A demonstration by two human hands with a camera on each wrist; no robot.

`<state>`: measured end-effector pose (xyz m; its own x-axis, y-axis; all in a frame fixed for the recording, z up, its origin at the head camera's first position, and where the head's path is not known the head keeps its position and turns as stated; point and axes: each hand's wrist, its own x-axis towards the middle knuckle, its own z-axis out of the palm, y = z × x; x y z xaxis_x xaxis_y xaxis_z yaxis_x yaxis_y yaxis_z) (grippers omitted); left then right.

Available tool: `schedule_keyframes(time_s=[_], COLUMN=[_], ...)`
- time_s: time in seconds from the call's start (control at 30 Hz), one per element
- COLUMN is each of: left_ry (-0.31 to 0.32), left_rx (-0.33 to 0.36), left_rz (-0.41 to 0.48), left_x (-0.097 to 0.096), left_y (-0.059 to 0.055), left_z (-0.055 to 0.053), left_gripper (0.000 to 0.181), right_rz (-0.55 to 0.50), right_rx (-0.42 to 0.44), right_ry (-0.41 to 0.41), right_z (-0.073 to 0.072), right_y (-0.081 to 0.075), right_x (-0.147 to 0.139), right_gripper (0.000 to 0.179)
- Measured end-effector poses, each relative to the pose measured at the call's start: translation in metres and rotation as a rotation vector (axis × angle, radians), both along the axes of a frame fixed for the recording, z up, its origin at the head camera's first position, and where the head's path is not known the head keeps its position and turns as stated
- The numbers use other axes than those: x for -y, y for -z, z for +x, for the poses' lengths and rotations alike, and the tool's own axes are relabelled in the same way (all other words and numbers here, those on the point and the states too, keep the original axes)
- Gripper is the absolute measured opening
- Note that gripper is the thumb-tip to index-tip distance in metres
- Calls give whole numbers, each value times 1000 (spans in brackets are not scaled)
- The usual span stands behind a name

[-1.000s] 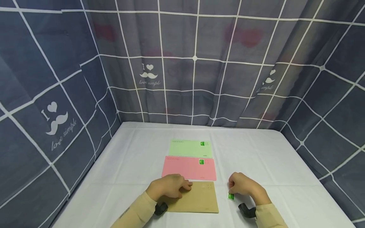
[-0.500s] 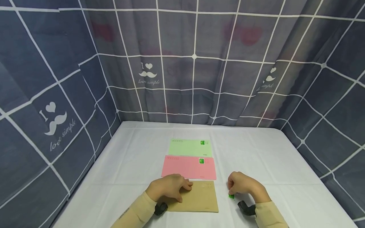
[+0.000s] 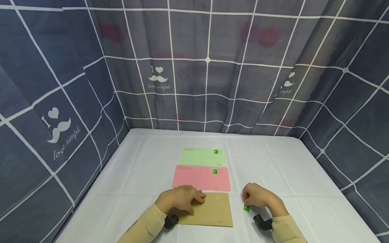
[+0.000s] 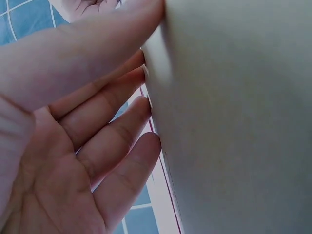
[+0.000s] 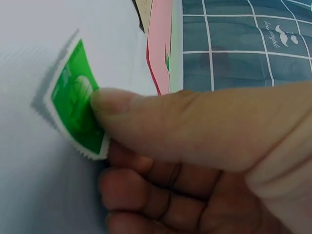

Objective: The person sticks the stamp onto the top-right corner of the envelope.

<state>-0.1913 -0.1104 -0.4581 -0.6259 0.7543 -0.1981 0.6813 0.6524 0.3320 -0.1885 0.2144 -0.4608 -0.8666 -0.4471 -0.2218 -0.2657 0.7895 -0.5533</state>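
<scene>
My right hand (image 3: 258, 195) pinches a green postage stamp (image 5: 75, 97) with a white perforated border between thumb and forefinger, just above the white tablecloth. In the right wrist view the stamp bends slightly, and the thumb covers part of it. To the left, a brown envelope (image 3: 212, 211) lies flat, with faint printed marks at its top right. My left hand (image 3: 182, 199) rests on the envelope's left part. In the left wrist view its fingertips (image 4: 148, 146) touch the envelope, the fingers spread and nearly straight.
Beyond the brown envelope lie a pink envelope (image 3: 200, 179) and a light green envelope (image 3: 202, 158), each bearing a green stamp at the upper right. White cloth (image 3: 270, 162) covers the table. Dark checked curtains (image 3: 188, 77) stand round the back and sides.
Both hands stay almost where they were. The stamp in the right hand tilts a little, showing less of itself half a second ago and more of it now.
</scene>
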Motion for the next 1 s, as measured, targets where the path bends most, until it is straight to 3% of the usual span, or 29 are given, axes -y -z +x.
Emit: schedule_keyframes(time_s=[0.33, 1.0], left_ry=[-11, -29], left_rx=[8, 45], left_rz=[6, 14], left_x=[1, 1], left_y=[0, 0], left_z=[0, -1], left_gripper=[59, 60], right_rz=[-161, -225], right_rx=[77, 48], right_ry=[-71, -94], right_z=[-5, -18], right_y=[1, -6], right_x=[-8, 0], right_gripper=[15, 13])
